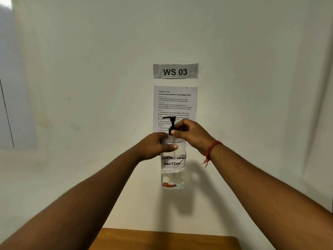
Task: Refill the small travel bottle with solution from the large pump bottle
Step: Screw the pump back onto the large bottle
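Note:
The large pump bottle (pixel 173 170) is clear, with a handwritten "CONTACT LENS SOLUTION" label and a little liquid at its bottom. It is held up in the air in front of the wall, upright. My left hand (pixel 156 146) grips the bottle's upper body just under the shoulder. My right hand (pixel 191 134) pinches the black pump collar (pixel 171 131) at the neck, below the black pump head (pixel 170 119). The small travel bottle is not in view.
A wooden table top (pixel 167 239) shows at the bottom edge, well below the bottle. On the white wall behind hang a "WS 03" sign (pixel 175 71) and a printed task sheet (pixel 175 103). A red thread is tied on my right wrist.

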